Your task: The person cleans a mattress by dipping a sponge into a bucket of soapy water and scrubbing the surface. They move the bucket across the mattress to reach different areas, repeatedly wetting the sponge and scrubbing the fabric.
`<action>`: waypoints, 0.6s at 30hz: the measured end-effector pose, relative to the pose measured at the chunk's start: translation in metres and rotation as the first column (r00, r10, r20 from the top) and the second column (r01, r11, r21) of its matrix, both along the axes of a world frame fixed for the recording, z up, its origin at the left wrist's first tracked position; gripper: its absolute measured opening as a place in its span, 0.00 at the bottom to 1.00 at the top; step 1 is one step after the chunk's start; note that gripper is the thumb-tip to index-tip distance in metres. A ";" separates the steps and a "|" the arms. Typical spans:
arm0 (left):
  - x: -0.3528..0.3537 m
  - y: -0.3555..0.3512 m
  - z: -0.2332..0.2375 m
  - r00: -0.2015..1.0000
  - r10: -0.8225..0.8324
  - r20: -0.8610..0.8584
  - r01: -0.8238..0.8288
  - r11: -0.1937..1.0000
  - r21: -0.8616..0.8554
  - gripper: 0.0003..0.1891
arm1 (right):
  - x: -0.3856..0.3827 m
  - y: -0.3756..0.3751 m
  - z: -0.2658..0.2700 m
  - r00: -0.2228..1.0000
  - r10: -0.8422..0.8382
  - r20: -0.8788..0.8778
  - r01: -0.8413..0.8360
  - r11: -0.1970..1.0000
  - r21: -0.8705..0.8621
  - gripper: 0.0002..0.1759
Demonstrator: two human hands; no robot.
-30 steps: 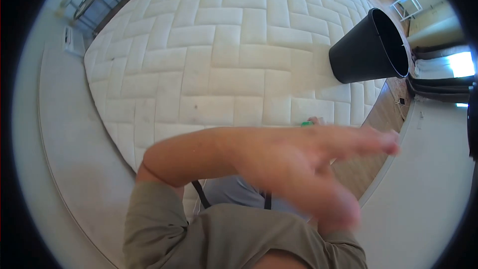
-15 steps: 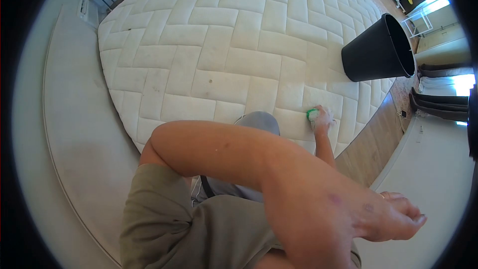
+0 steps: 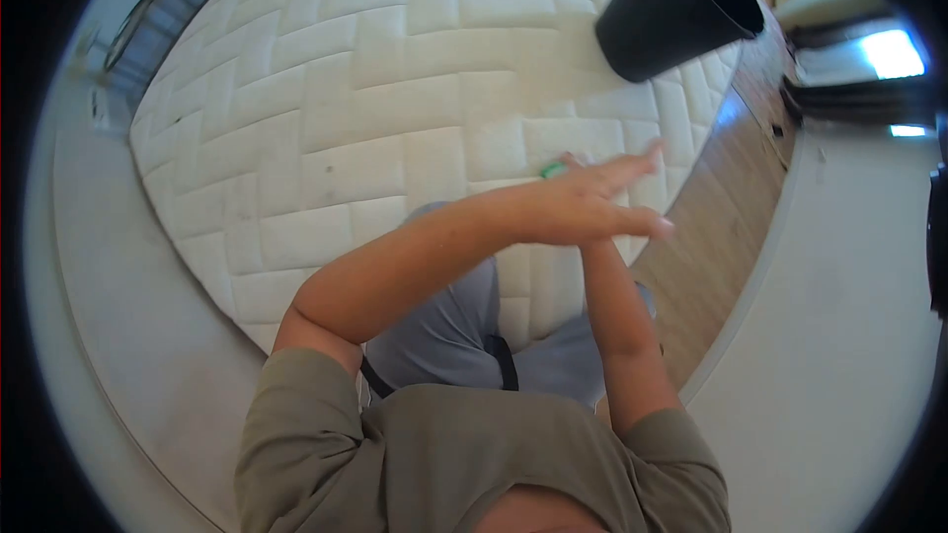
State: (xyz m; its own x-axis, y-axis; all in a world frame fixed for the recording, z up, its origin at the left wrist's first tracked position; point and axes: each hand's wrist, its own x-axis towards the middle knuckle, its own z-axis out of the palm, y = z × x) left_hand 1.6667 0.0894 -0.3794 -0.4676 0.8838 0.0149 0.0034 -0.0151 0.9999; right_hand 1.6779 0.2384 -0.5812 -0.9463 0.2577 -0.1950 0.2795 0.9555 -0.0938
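Observation:
My left arm reaches across to the right, and my left hand [image 3: 592,202] hovers, slightly blurred, with its fingers apart and nothing in it. Partly hidden behind it, my right hand [image 3: 571,159] is down on the cream quilted mattress [image 3: 385,109], near its front right edge. A small green object [image 3: 554,170] shows at the fingers of my right hand, which are closed on it; its full shape is covered.
A large black bucket [image 3: 662,20] stands on the mattress at the upper right. Wooden floor [image 3: 706,266] runs along the right side. A metal-framed piece of furniture [image 3: 148,15] is at the upper left, and dark curtains [image 3: 849,102] hang at the right.
My left hand has moved from the lower right up and leftward, and now overlaps my right hand. The view has shifted, so the mattress and bucket appear higher and further left.

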 end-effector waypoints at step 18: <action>-0.126 0.174 0.061 0.694 0.720 0.020 -0.716 0.692 -0.090 0.53 | -0.002 0.018 -0.001 0.989 0.143 -0.023 -0.145 0.986 -0.086 0.28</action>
State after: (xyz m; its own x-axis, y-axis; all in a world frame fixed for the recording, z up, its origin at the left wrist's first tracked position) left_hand 1.5402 0.2629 -0.3183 -0.9583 0.2762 -0.0738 -0.0652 0.0402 0.9971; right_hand 1.6763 0.2560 -0.5821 -0.9756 0.1011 -0.1951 0.1373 0.9737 -0.1820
